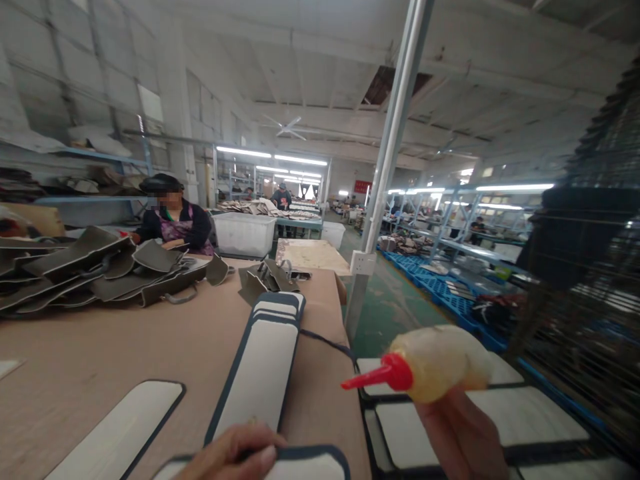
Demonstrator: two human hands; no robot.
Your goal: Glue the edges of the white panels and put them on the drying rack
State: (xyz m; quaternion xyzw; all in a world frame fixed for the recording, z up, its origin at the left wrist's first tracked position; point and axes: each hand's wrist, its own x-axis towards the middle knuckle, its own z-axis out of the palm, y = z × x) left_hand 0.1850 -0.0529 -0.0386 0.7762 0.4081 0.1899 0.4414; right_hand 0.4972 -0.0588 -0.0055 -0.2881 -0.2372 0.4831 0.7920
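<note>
My right hand [460, 427] is wrapped around a squeeze glue bottle [440, 363] with yellowish contents. The bottle lies on its side in the air, its red nozzle pointing left. At the bottom edge, my left hand [235, 450] pinches the dark rim of a white-faced panel [310, 467], most of which is out of view. Just beyond, a stack of similar long panels [265, 360] with rounded corners and dark borders lies on the brown table [320, 393]. Another single panel [120, 430] lies flat to the left.
Grey-brown cut pieces [105, 267] are heaped on the table's far left, beside a seated co-worker [173, 217]. More white panels [525, 413] lie below right. A metal post [383, 153] with a socket rises by the table's right edge. Blue pallets [425, 273] stand beyond.
</note>
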